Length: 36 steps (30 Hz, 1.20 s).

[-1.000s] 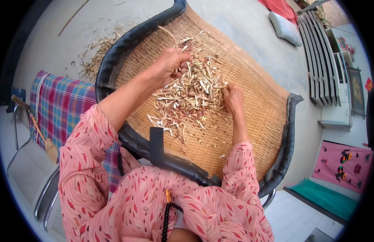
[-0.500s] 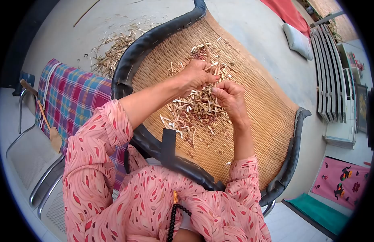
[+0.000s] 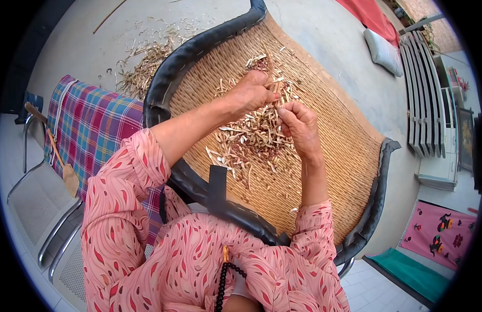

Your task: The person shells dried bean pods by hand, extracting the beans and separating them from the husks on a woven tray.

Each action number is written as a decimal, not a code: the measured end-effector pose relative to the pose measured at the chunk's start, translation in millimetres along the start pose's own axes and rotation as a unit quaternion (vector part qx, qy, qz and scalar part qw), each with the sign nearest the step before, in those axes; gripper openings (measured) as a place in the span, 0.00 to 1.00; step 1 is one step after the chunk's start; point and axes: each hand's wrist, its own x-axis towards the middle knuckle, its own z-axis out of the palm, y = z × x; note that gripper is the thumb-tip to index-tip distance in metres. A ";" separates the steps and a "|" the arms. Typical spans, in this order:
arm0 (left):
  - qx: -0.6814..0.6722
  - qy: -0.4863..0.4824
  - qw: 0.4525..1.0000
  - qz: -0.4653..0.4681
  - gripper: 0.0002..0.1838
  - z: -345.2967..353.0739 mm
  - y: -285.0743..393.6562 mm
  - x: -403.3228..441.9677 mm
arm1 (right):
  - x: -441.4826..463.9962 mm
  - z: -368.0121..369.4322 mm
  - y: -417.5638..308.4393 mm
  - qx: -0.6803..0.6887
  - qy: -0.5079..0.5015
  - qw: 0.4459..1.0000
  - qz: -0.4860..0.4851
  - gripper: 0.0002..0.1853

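A woven tray with a black padded rim lies across my lap, bearing a heap of dry pale pods mixed with small reddish beans. Over the upper part of the heap, my left hand is closed round a long dry pod that sticks up past its fingers. Just to the right, my right hand is pinched close to the left fingertips. What lies between its thumb and finger is too small to make out.
Metal chairs stand at the left, with a plaid cloth and a wooden-handled brush or paddle. Dry husks lie on the floor. At the right are a pillow, stacked slatted panels and a white cabinet.
My right hand has come up from the heap's right side to meet my left hand, and its fingers have closed in a pinch. The whole view has shifted slightly.
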 end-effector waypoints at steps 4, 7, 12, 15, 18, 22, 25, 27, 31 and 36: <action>0.037 0.005 0.999 0.005 0.05 -0.1 3.1 -0.3 | 3.5 -1.6 6.4 -0.071 0.033 0.996 -0.045 0.05; 0.048 0.009 0.999 0.013 0.05 0.7 5.5 -1.3 | 3.0 1.6 5.2 -0.110 0.055 0.990 -0.074 0.05; 0.062 0.002 0.997 0.049 0.05 -2.0 1.4 -0.1 | 1.6 8.5 1.6 -0.206 0.090 0.965 -0.132 0.05; 0.081 0.024 0.996 0.038 0.05 1.5 1.3 -0.6 | 0.8 8.2 1.5 -0.185 0.088 0.971 -0.122 0.05; 0.055 0.015 0.998 0.029 0.05 2.5 4.2 -2.9 | 0.5 9.7 4.3 -0.107 0.082 0.988 -0.082 0.05; 0.040 -0.001 0.998 0.050 0.06 1.0 4.1 -2.8 | -0.2 12.5 -2.3 0.031 0.041 0.998 -0.042 0.06; 0.058 -0.010 0.997 0.056 0.07 1.8 6.1 -4.1 | 0.0 11.4 0.1 0.069 0.031 0.997 -0.034 0.06; 0.043 -0.033 0.997 0.051 0.07 0.8 6.9 -3.2 | 0.4 8.2 -0.7 0.124 0.022 0.992 -0.002 0.05; 0.011 -0.054 0.998 0.031 0.07 -0.1 6.5 -2.3 | 1.0 6.6 1.5 0.170 0.015 0.985 0.008 0.05; -0.005 -0.071 0.997 0.027 0.06 -1.9 6.3 -1.5 | 1.4 4.5 2.0 0.176 0.007 0.984 0.018 0.05</action>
